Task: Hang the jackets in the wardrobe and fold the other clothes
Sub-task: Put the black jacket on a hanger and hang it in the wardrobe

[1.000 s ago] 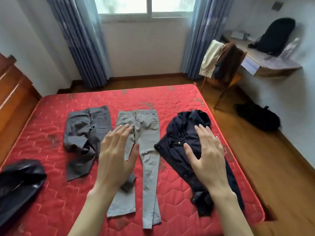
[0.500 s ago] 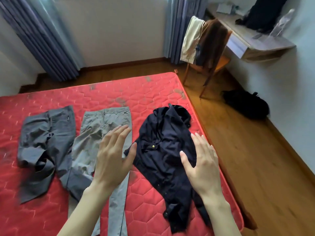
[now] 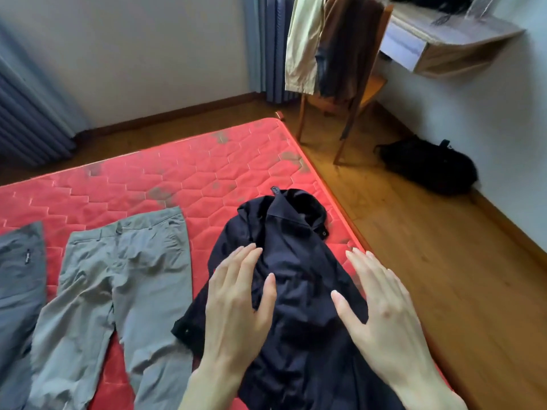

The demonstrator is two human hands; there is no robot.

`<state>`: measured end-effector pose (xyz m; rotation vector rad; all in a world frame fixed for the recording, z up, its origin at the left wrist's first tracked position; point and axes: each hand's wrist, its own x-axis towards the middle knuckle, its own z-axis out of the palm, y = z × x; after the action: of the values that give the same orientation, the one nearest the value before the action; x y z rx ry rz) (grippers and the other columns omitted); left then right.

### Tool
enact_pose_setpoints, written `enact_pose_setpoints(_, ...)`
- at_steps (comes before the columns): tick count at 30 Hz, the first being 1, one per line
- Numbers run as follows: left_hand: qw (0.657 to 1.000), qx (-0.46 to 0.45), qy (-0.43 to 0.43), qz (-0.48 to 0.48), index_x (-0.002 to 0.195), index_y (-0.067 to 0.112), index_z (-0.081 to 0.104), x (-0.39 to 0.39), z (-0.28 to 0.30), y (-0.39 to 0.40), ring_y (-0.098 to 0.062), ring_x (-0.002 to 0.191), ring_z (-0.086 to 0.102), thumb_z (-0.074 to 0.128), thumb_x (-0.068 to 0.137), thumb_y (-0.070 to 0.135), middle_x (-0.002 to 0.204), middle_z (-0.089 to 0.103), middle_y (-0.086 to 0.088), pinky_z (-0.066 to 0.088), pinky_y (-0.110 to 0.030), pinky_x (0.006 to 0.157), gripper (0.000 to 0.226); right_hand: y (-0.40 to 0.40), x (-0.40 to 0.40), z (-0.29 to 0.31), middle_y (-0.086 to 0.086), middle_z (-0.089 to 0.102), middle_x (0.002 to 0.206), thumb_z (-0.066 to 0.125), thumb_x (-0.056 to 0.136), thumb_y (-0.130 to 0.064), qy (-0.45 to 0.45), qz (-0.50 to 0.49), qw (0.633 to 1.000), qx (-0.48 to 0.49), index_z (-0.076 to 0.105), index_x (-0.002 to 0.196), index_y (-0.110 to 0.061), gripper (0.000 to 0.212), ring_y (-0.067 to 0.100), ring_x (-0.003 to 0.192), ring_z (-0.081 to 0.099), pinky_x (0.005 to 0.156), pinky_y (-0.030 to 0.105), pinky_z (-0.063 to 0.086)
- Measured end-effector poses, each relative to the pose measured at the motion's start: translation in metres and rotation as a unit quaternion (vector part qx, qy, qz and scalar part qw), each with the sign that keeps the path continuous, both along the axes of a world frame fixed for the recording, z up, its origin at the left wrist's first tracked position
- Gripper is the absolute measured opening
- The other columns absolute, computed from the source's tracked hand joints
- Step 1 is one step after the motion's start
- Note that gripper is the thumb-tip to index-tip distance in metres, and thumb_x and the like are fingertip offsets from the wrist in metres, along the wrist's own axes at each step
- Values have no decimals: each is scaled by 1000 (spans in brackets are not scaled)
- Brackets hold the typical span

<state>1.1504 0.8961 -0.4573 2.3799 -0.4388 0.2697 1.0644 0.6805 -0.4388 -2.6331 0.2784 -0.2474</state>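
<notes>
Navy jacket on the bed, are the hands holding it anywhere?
No. Both hands, left and right, are open with straight fingers above the navy jacket; nothing is gripped.

Seen from above: red quilted mattress [image 3: 207, 173] on a wooden floor [image 3: 429, 261]. Dark navy jacket [image 3: 299, 261] crumpled near the mattress's right edge, collar pointing away. Left hand [image 3: 236, 303] and right hand [image 3: 381, 309] spread flat with straight fingers over the jacket, contact unclear. Light grey trousers [image 3: 124, 279] flat to the left, darker grey trousers [image 3: 17, 276] beyond at the frame edge. Wooden chair [image 3: 355, 93] draped with clothes, black bag [image 3: 429, 167] by the wall.
</notes>
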Motion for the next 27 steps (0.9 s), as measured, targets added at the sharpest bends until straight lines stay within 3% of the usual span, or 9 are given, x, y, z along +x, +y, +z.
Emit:
enact_pose_setpoints(3, 1000, 13, 6, -27, 141, 16, 59, 23, -56, -24, -14, 143, 47, 52, 100, 40, 147, 56, 7, 40, -40, 116, 48, -19, 28, -59, -17, 33, 165, 52, 102, -53, 14, -14, 1000, -1, 33, 160, -30, 65, -1, 155, 18, 126, 23, 11)
enact_pose_setpoints(7, 998, 33, 5, -60, 141, 15, 59, 53, -126, -50, -15, 141, 49, 54, 100, 39, 146, 58, 6, 42, -40, 115, 48, -42, 63, -134, -14, 36, 164, 57, 101, -49, 26, -31, 999, 10, 36, 159, -28, 65, 3, 155, 23, 127, 37, 25)
enact_pose_setpoints(13, 993, 72, 17, -95, 139, 14, 60, 91, -212, -81, -19, 136, 54, 54, 99, 37, 141, 61, 4, 44, -41, 111, 46, -73, 111, -221, -9, 34, 166, 57, 102, -46, 78, -31, 996, 40, 31, 161, -25, 67, 8, 156, 22, 127, 33, 21)
enact_pose_setpoints(15, 991, 85, 22, -102, 138, 14, 60, 105, -235, -90, -20, 134, 55, 53, 99, 36, 140, 61, 3, 45, -41, 110, 45, -81, 126, -243, -7, 27, 169, 54, 104, -46, 118, -31, 991, 50, 23, 164, -24, 71, 9, 157, 17, 126, 30, 15)
enact_pose_setpoints(18, 990, 92, 47, -93, 137, 14, 60, 123, -258, -100, -21, 131, 55, 50, 99, 38, 138, 63, 2, 47, -41, 108, 46, -93, 148, -271, 0, 17, 172, 51, 103, -51, 222, -42, 973, 52, 8, 166, -20, 82, 18, 160, 7, 126, 39, 14)
enact_pose_setpoints(21, 989, 93, 76, -85, 139, 16, 58, 129, -271, -103, -19, 130, 53, 52, 100, 37, 138, 62, 3, 46, -39, 107, 44, -99, 165, -291, 9, 24, 169, 61, 97, -57, 302, -96, 934, 164, 3, 166, -22, 97, 29, 156, 19, 124, 49, 23)
enact_pose_setpoints(24, 987, 100, 90, -91, 139, 16, 58, 126, -277, -102, -19, 130, 53, 59, 101, 32, 138, 62, 4, 46, -39, 106, 41, -99, 170, -305, 9, 45, 156, 70, 90, -54, 317, -128, 922, 181, 19, 162, -24, 94, 35, 145, 40, 116, 50, 36)
enact_pose_setpoints(27, 985, 110, 95, -95, 138, 17, 59, 123, -279, -98, -19, 128, 55, 54, 100, 36, 136, 63, 5, 47, -39, 105, 42, -86, 163, -305, -2, 73, 110, 69, 88, -32, 250, -111, 937, 218, 55, 127, -29, 42, 30, 108, 66, 92, 43, 52)
